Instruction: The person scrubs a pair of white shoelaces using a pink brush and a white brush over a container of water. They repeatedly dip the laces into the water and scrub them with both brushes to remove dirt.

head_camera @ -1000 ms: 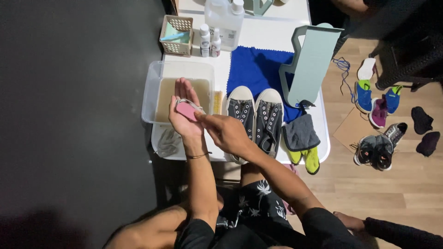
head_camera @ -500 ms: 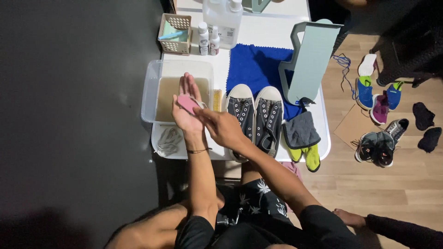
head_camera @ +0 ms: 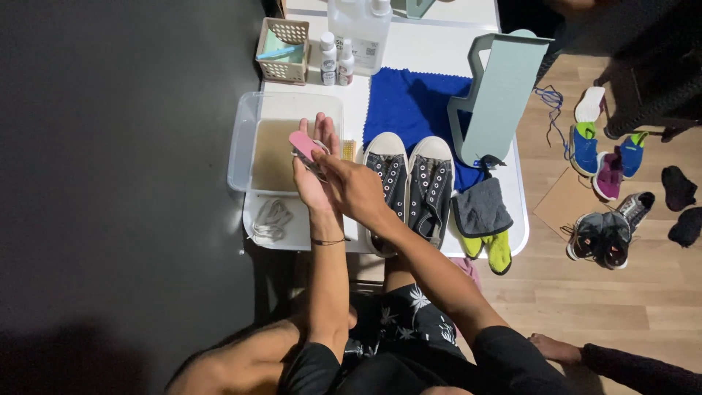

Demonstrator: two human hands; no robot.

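- Pink oval brush [head_camera: 301, 143] rests in your left hand [head_camera: 313, 179], long axis running up-left over the clear plastic tub [head_camera: 245, 139].
- Your right hand [head_camera: 356, 189] pinches it too.
- White counter [head_camera: 431, 40]; wooden floor [head_camera: 585, 292].

Left hand [head_camera: 313, 164], pink pad [head_camera: 301, 144]: shifted slightly farther over the clear tub [head_camera: 245, 139] than one second ago. Right hand [head_camera: 356, 189]: fingers now closer against the left palm.

Tub [head_camera: 245, 139] left, sneakers [head_camera: 409, 186] right; white tabletop [head_camera: 431, 47] beyond open.
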